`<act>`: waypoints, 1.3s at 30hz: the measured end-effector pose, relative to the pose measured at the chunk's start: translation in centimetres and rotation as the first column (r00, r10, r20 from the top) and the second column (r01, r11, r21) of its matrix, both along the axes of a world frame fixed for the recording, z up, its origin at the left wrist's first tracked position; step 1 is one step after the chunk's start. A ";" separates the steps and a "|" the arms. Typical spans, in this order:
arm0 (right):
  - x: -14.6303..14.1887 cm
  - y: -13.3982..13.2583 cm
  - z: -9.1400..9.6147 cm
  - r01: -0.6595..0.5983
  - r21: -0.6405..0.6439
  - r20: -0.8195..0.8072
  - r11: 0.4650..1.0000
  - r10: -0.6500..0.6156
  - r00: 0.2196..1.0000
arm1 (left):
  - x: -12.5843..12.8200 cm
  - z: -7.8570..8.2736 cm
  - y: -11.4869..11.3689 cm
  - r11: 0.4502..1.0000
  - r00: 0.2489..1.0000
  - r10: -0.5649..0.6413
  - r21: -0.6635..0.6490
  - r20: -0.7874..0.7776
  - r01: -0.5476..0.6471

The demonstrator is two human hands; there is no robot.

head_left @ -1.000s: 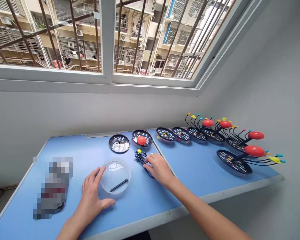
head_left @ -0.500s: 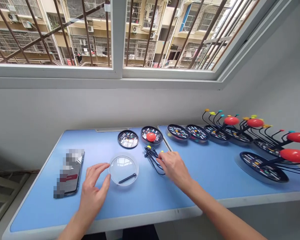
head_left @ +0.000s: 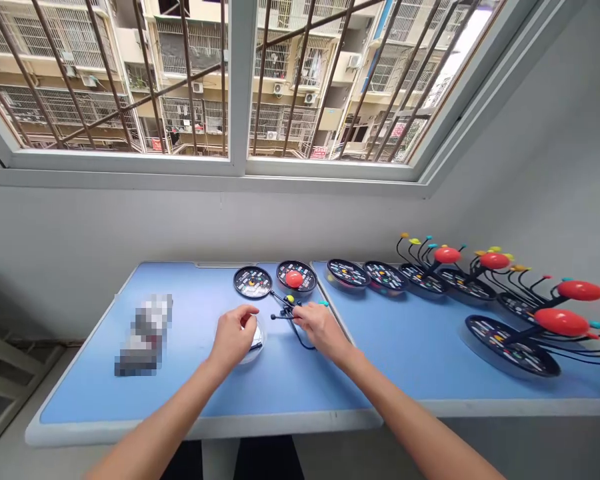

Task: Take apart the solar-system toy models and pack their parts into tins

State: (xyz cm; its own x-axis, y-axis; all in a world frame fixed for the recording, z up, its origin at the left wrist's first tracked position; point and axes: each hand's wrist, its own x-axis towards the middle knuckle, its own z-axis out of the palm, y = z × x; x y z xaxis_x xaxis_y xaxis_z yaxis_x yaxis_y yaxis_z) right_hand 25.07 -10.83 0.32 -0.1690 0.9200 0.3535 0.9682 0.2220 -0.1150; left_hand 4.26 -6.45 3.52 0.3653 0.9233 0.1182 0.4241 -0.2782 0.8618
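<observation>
My left hand point(head_left: 234, 337) is over the clear round dish point(head_left: 263, 333), thumb and fingers curled together; whether anything is between them I cannot make out. Part of a short black rod point(head_left: 255, 347) shows in the dish beside that hand. My right hand point(head_left: 321, 327) is closed on a bundle of thin black rods point(head_left: 300, 333), some bent. A yellow ball point(head_left: 290, 299) and a small teal ball point(head_left: 323, 303) show near the fingers. Just behind the bundle lie a black printed disc point(head_left: 253, 283) and a second disc point(head_left: 305, 272) bearing a red ball point(head_left: 294, 279).
Several printed round bases point(head_left: 348, 273) line the back and right of the blue table point(head_left: 400, 353). Some carry red balls point(head_left: 563, 321) on arms, with thin coloured-tipped rods sticking out. A blurred-out phone point(head_left: 145, 337) lies at left. A barred window is behind the table.
My left hand has moved right from the dish's edge to over it, and its fingers have closed. My right hand has shifted left with the rods, which are now more spread. The view has tilted up.
</observation>
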 end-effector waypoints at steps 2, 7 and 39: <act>0.4 -0.8 -0.3 -0.010 -0.010 -0.037 1.000 0.009 0.999 | -0.1 0.2 -0.2 1.000 1.000 -0.012 -0.006 -0.025 0.012; 2.5 -2.0 0.1 0.034 -0.003 -0.208 0.999 -0.034 0.978 | 0.6 0.7 0.1 0.997 0.995 -0.061 -0.043 -0.079 0.058; -8.6 2.5 3.2 -0.309 -0.024 -0.961 0.951 -0.107 -0.254 | -0.2 1.6 -0.9 0.688 0.866 0.007 -0.630 0.501 0.359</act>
